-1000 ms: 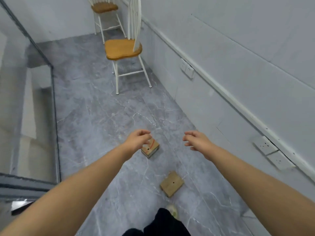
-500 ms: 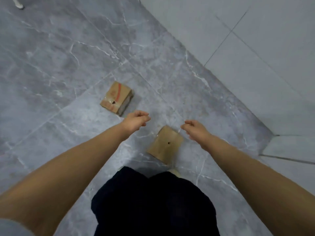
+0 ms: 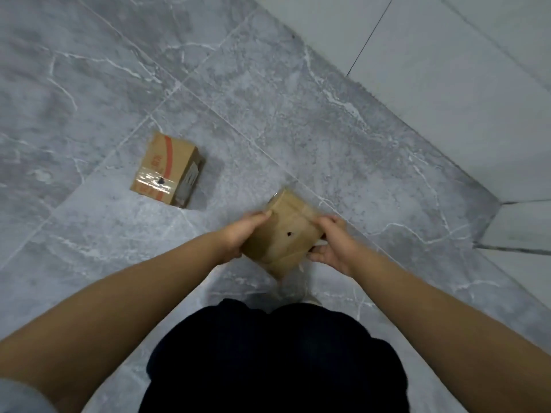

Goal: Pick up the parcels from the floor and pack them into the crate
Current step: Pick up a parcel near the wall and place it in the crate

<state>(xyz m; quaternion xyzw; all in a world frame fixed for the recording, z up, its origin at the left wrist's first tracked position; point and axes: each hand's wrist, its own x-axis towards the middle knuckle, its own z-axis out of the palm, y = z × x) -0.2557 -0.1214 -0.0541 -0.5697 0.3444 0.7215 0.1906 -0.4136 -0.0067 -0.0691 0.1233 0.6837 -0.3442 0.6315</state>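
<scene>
A plain brown cardboard parcel (image 3: pixel 284 231) with a small black dot on top is between my two hands, just in front of my legs. My left hand (image 3: pixel 238 236) grips its left side and my right hand (image 3: pixel 331 244) grips its right side, fingers curled round the edges. A second parcel (image 3: pixel 167 169), brown with a red stripe and clear tape, lies on the grey marble floor (image 3: pixel 298 120) to the left and a little farther away. No crate is in view.
A pale grey wall (image 3: pixel 447 70) runs diagonally along the right, with a corner step at the far right (image 3: pixel 518 228). My dark-clothed legs (image 3: pixel 274 359) fill the bottom centre. Open floor stretches to the left and beyond the parcels.
My view dropped from the corridor with chairs to the floor. Both hands, open above the parcels earlier, have closed on the sides of the plain parcel.
</scene>
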